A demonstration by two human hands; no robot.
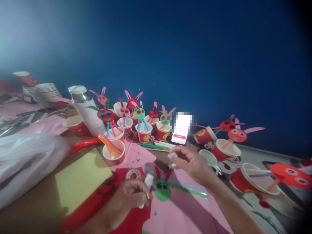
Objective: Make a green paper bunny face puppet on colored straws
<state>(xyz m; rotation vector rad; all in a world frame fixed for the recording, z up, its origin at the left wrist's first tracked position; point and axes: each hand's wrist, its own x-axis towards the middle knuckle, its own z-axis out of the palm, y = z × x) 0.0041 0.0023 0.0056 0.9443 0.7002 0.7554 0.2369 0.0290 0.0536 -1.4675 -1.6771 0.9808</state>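
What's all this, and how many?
Wall: one, blue, back.
Cups: over ten, red and white, spread about.
Paper faces: about ten, red, pink, green, orange, mostly at cups.
Straws: several, mixed, in cups.
Flask: one, white, left.
Bag: one, whitish, far left.
Phone: one, white screen, centre.
Pens: several, mixed, beside phone.
Mug: one, white, right.
Sheets: several, yellow, red, pink, front.
Ring: one, white, front centre.
Tube: one, white, in left hand.
Small piece: one, white, in right hand.
Left hand: one, bare, front centre.
Right hand: one, bare, right of centre.
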